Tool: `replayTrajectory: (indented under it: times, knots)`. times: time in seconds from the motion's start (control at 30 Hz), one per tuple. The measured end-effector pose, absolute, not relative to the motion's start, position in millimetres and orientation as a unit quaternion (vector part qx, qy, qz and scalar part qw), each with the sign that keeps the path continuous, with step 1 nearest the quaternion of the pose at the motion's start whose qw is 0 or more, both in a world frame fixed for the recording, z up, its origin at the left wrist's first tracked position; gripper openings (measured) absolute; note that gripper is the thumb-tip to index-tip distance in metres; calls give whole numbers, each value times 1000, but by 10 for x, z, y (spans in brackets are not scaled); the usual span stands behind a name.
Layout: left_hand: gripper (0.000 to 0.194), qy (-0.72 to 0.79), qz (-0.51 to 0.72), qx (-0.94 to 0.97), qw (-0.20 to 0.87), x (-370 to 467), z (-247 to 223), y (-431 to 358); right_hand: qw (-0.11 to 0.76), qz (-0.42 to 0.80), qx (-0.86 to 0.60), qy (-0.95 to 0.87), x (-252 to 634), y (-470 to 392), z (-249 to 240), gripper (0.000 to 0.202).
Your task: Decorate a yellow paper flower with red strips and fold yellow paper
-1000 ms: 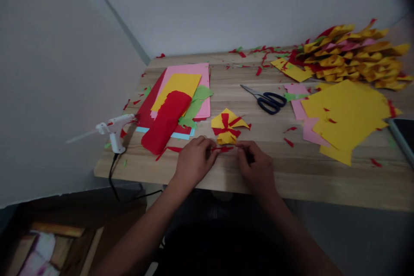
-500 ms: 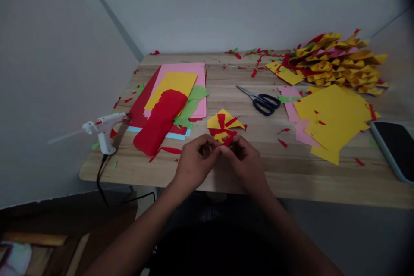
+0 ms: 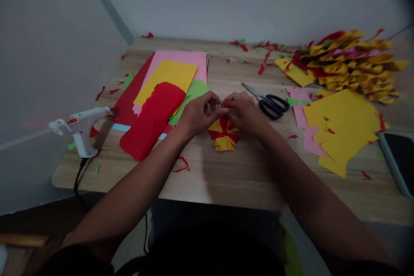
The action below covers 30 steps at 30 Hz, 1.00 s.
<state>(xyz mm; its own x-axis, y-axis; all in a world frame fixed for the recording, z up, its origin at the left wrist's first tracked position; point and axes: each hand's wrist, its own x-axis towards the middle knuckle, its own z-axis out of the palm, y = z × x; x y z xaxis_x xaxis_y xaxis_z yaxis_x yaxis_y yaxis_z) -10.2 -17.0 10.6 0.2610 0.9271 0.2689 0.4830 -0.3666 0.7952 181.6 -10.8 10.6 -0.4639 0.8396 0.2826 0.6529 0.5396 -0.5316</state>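
Observation:
On the table in front of me lies a yellow paper piece with red strips crossed over it, its near edge folded or rolled. My left hand and my right hand meet over its far end, fingers pinched together. A bit of red shows between the fingertips, probably part of the strip; the far part of the yellow paper is hidden by the hands. Blue-handled scissors lie right of my right hand. A folded red crepe sheet rests left of my left hand.
A white glue gun with a black cable stands at the left edge. Stacked pink sheets lie behind. At right are yellow sheets, a phone and a heap of folded yellow paper cones. Red and green scraps are scattered about.
Both hands have moved from the near end of the yellow piece to its far end. The near edge now shows folded over. My view has tilted and shifted slightly.

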Motion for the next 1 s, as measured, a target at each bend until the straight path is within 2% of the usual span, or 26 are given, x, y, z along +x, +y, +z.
replayTrajectory:
  times: [0.1, 0.33, 0.47, 0.83, 1.0]
  knots:
    - [28, 466, 362, 754, 287, -87, 82, -217, 259, 159, -440, -845, 1806, -189, 101, 15]
    - [15, 475, 384, 750, 255, -87, 74, -205, 258, 184, -442, -839, 1813, -215, 32, 11]
    - [14, 510, 383, 722, 268, -119, 64, -186, 260, 208, -448, -830, 1849, -224, -25, 13]
    - [8, 475, 391, 739, 275, -151, 41, -184, 299, 190, -425, -833, 1877, -230, -45, 15]
    - [8, 467, 382, 748, 277, -160, 44, -180, 275, 179, -416, -848, 1899, -214, -42, 16]
